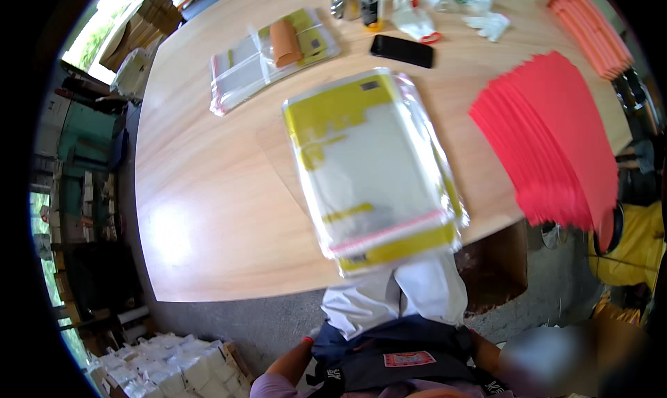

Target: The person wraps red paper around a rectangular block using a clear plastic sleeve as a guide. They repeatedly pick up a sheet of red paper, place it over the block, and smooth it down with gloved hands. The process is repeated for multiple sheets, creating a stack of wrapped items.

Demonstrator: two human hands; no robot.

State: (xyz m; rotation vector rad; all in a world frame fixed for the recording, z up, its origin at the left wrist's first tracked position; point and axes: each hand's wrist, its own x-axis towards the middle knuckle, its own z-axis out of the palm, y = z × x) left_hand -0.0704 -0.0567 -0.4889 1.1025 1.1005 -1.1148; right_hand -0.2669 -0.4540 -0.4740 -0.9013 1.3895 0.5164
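Nearest, the wearer's left forearm (286,363) and right forearm (486,355) lie at either side of the dark apron (354,356); both hands are out of sight, so I cannot tell whether they are spread or closed, or what they touch. Ahead of the lap, covered by a white garment (354,311), the stack of clear plastic bags (379,165) rests flat at the near edge of the bench (208,189), slightly askew. Its film is glossy, printed yellow-green in an irregular band at the far end and a plain strip at the near end, with a pink line crossing above the strip; bright reflections run along its right side. To the right stand fanned red sheets (549,134), their near end jutting past the bench edge. Beyond the stack lies a black phone (402,51); to its left, a second bundle of bags (243,64) bears a tan case (285,42). Farther back are a glass jar (344,1), a dark-labelled bottle (372,9), a white glove (490,26) and, at the far right, a coral stack (590,30).
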